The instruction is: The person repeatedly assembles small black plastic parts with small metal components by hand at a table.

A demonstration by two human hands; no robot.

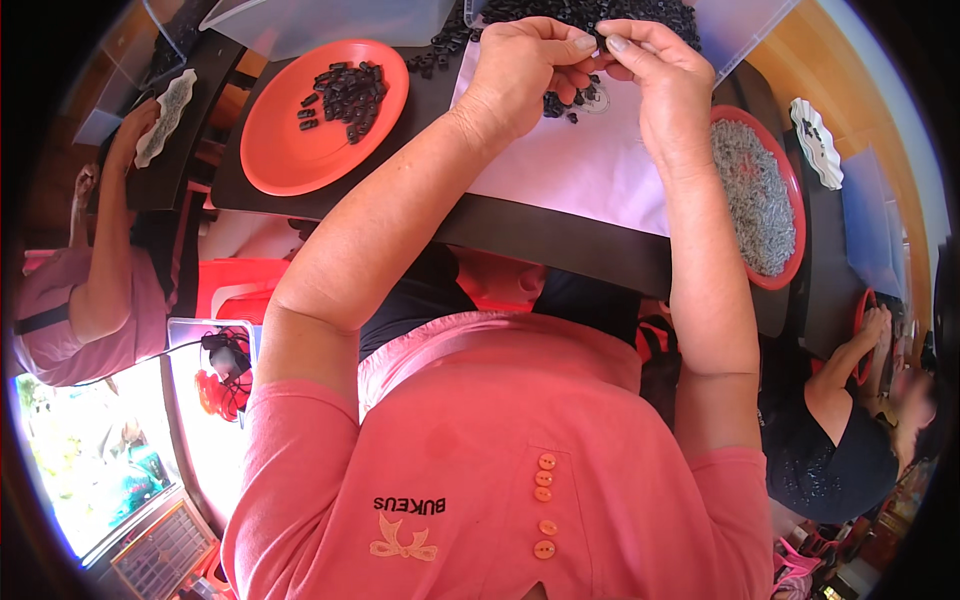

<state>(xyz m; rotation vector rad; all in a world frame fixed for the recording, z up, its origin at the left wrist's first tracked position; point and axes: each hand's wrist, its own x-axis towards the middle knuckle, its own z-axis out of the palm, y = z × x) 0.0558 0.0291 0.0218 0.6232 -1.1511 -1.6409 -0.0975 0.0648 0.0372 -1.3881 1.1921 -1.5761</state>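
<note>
While hands (pixel 518 72) pinch small black piece (pixel 601 43), it sits between opposing fingertips (pixel 619 44).

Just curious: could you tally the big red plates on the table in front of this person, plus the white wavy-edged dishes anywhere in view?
Red plates: 2 (left, bearing black pieces; right, bearing grey pieces)
White wavy-edged dishes: 2 (far left; far right)
Total: 4
The loose pieces are too many to count.
</note>
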